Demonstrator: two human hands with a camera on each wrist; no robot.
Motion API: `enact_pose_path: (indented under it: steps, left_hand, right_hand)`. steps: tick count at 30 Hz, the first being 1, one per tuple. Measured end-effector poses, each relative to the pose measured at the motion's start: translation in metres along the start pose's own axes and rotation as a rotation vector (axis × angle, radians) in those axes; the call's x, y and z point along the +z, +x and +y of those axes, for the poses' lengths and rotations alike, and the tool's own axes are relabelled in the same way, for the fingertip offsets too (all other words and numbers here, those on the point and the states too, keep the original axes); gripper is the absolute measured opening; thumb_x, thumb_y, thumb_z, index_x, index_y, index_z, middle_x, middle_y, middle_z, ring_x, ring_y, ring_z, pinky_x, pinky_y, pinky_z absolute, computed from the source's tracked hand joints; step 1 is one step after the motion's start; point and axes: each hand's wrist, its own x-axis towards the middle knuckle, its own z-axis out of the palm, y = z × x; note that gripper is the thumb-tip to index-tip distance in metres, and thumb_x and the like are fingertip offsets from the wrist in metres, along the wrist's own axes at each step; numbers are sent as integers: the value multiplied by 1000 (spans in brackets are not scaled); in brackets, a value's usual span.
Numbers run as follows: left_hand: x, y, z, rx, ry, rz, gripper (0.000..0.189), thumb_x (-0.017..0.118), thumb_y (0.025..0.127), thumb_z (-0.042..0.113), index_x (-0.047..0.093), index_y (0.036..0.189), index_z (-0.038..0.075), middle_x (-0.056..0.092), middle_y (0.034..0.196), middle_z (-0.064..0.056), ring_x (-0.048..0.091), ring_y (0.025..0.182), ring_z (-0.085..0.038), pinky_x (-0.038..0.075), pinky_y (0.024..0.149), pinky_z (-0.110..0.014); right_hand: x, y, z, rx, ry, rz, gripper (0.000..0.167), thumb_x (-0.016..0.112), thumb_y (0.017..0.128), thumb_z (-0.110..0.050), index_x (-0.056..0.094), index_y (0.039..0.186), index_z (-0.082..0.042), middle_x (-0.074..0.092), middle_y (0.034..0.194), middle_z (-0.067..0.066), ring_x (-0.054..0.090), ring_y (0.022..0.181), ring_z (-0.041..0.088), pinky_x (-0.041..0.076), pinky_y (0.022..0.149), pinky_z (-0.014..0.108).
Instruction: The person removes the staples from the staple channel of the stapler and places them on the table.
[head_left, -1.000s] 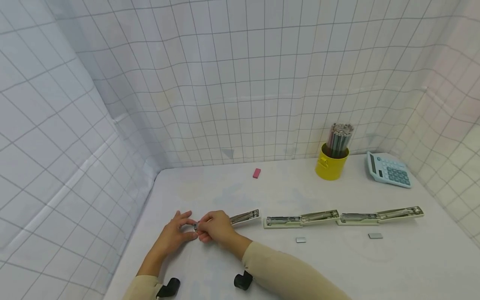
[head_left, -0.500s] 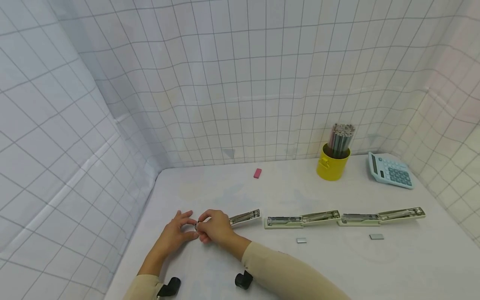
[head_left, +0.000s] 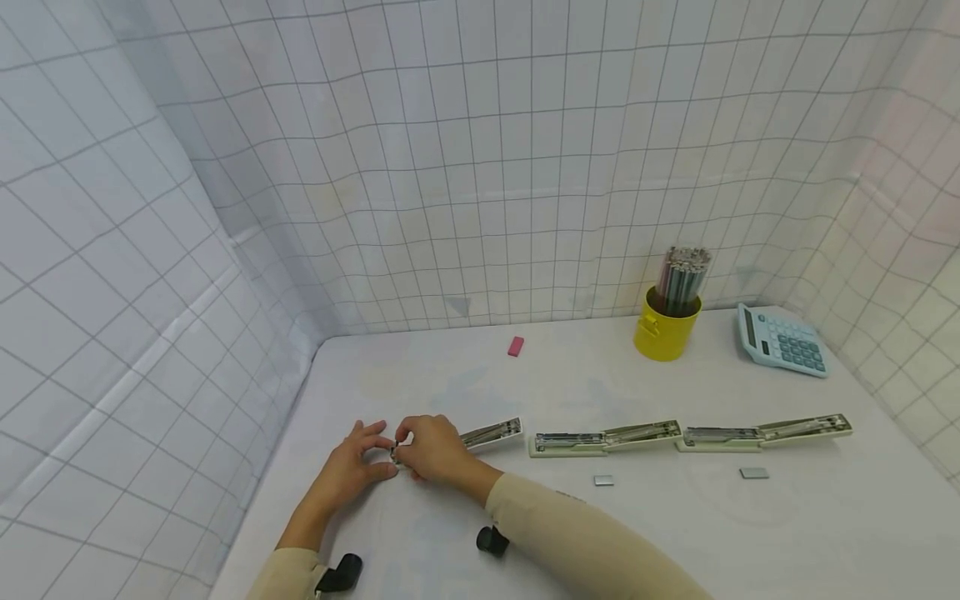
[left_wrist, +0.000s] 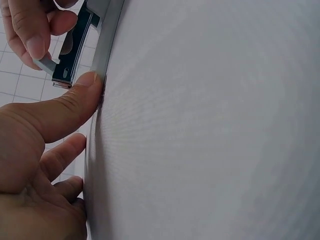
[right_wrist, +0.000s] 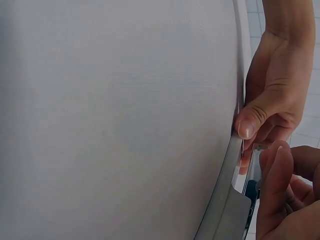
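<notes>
My left hand [head_left: 347,468] steadies the near-left end of an opened stapler [head_left: 492,433], thumb on one side and fingers on the other. In the left wrist view its thumb [left_wrist: 82,97] presses the end of the pale base, by the metal magazine [left_wrist: 64,70]. My right hand [head_left: 437,450] is over the stapler's middle and pinches a small silvery strip of staples [left_wrist: 45,65] beside the magazine's end. Most of the strip is hidden by the fingers, so I cannot tell whether it sits in the magazine.
Two more opened staplers [head_left: 567,445] [head_left: 722,440] lie to the right in a row. Before them are two staple strips [head_left: 603,481] [head_left: 753,472]. Farther back are a pink eraser [head_left: 515,346], a yellow cup [head_left: 664,335] of pencils [head_left: 684,279] and a blue calculator [head_left: 783,342].
My right hand has lifted and turned slightly at the stapler, its wrist camera shifting a little right and up. The left hand stays in place.
</notes>
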Motion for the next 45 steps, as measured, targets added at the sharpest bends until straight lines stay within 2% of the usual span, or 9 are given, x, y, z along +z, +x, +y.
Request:
enact_pose_path:
  steps: [5, 13, 16, 22, 24, 28, 31, 34, 45]
  left_hand:
    - [3, 2, -1, 2, 14, -6, 30, 84, 82, 16, 74, 109, 9, 44, 156, -20, 7, 154, -48, 7, 117, -72]
    - [1, 7, 4, -7, 54, -13, 30, 82, 85, 19, 73, 113, 12, 40, 160, -16, 6, 155, -46, 8, 117, -71]
    - [-1, 4, 4, -16, 72, -20, 30, 82, 86, 21, 73, 113, 12, 40, 160, -16, 7, 155, -46, 9, 117, -71]
    - [-4, -3, -1, -14, 90, -7, 31, 83, 84, 21, 73, 113, 12, 41, 159, -19, 9, 153, -49, 11, 117, -71]
    - [-4, -4, -3, -11, 71, -6, 31, 83, 84, 21, 73, 112, 12, 41, 158, -19, 9, 153, -49, 10, 117, -71]
    - [-2, -3, -4, 8, 54, -16, 32, 84, 83, 22, 73, 112, 11, 41, 158, -20, 8, 153, -51, 9, 116, -72]
    - [-2, -2, -4, 19, 68, -15, 33, 84, 84, 22, 73, 112, 12, 41, 158, -21, 8, 152, -51, 9, 115, -73]
    - [-3, -2, -3, 26, 80, -10, 32, 83, 84, 21, 73, 112, 12, 41, 158, -20, 9, 152, -51, 10, 115, -74]
    - [-2, 0, -1, 25, 64, -26, 37, 83, 84, 25, 72, 116, 11, 40, 159, -19, 8, 153, -50, 9, 116, -73]
  right_hand:
    - [-10, -5, 4, -77, -66, 39, 11, 71, 94, -18, 73, 103, -11, 58, 53, -13, 49, 40, -3, 38, 45, 17]
    - [-57, -39, 9, -44, 231, 130, 16, 69, 96, -19, 71, 110, -12, 67, 68, 4, 53, 43, 9, 41, 45, 22]
    - [-59, -55, 19, -6, 294, 72, 13, 71, 95, -18, 70, 107, -13, 68, 68, 5, 53, 42, 10, 41, 44, 23]
    - [-29, -74, 33, 42, 319, -74, 9, 70, 93, -9, 68, 102, -10, 63, 59, -3, 50, 37, 8, 40, 42, 21]
    - [-23, -76, 36, 44, 276, -79, 8, 68, 93, -9, 68, 100, -11, 61, 57, -6, 50, 37, 6, 40, 43, 21]
    - [-20, -80, 41, 32, 44, -47, 6, 68, 89, -12, 69, 94, -16, 56, 56, -11, 48, 45, 3, 38, 46, 22]
    - [-24, -82, 43, 14, -143, -43, 7, 70, 86, -14, 70, 91, -18, 56, 63, -13, 47, 55, 4, 37, 49, 24]
    - [-28, -83, 42, 4, -245, -80, 8, 71, 85, -15, 70, 91, -19, 60, 70, -13, 48, 60, 5, 39, 51, 25]
    - [-33, -87, 43, 4, -312, -105, 13, 74, 82, -16, 73, 95, -18, 62, 74, -12, 48, 64, 6, 39, 53, 25]
